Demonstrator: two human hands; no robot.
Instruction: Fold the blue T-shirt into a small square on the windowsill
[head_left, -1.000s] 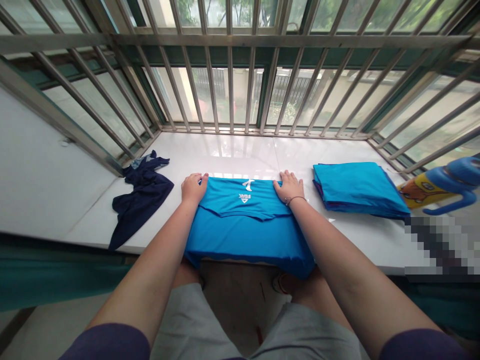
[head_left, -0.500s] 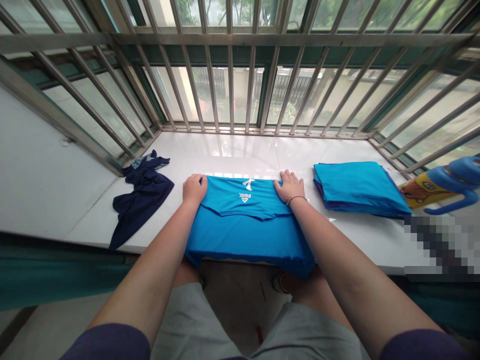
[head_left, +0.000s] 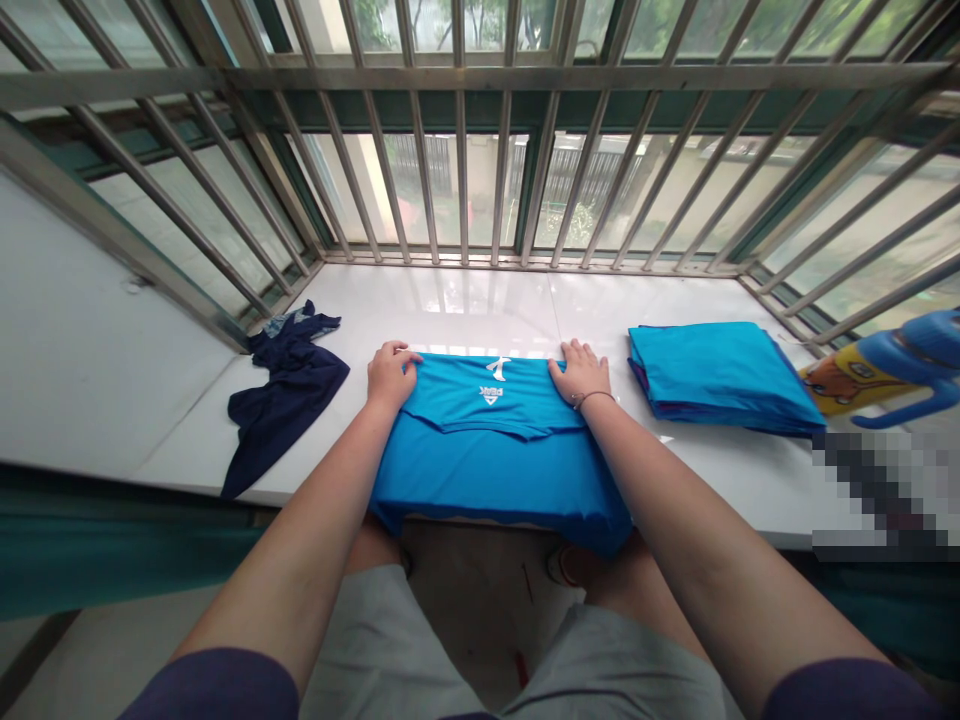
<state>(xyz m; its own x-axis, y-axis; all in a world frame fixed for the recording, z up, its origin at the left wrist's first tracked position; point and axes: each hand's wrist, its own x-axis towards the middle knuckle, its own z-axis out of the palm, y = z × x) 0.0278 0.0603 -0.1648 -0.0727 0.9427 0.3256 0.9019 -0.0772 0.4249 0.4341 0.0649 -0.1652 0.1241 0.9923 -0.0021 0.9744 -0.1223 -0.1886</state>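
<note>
Blue shirt (head_left: 495,440), left hand (head_left: 390,375), right hand (head_left: 579,375) pressing far corners, arms outstretched

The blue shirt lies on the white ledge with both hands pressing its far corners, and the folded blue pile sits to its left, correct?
Not quite. The head view shows the folded blue pile to the right of the blue shirt; the rest holds.

Folded bright-blue shirt (head_left: 495,440) lies flat, overhanging the ledge's near edge.
</note>
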